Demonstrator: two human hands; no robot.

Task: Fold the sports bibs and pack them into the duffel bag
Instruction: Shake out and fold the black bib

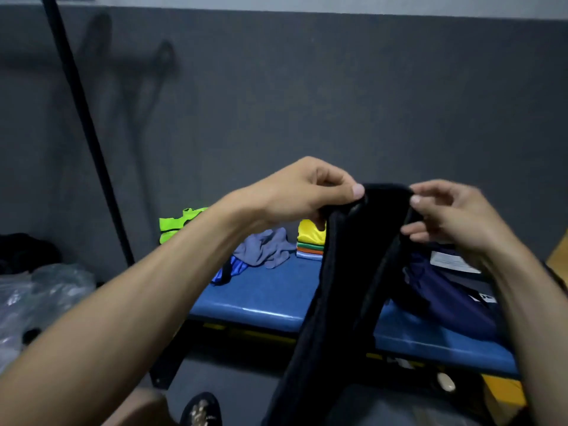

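1. The left hand [295, 192] pinched the top edge of a black bib [344, 272] between thumb and curled fingers, raised above the blue bench [270, 290]
2. The right hand [455, 216] pinched the same top edge just to the right of the left grip, its fingers curled around the dark fabric and slightly blurred
3. The black bib hung straight down from both grips, its lower part dropping past the front edge of the bench
4. Beyond and below the left grip, a stack of folded bibs [310, 241] sat on the bench, yellow on top with green, orange and pale layers beneath
5. Left of that stack lay a crumpled grey-blue bib [264, 247], a blue bib [233, 269] partly under it, and a neon green bib [178, 224] farther left against the wall
6. Below the right grip, a navy duffel bag [445, 299] rested on the bench, with a white label showing near its top
7. Far to the left of the left grip sat crumpled clear plastic bags [40, 290]
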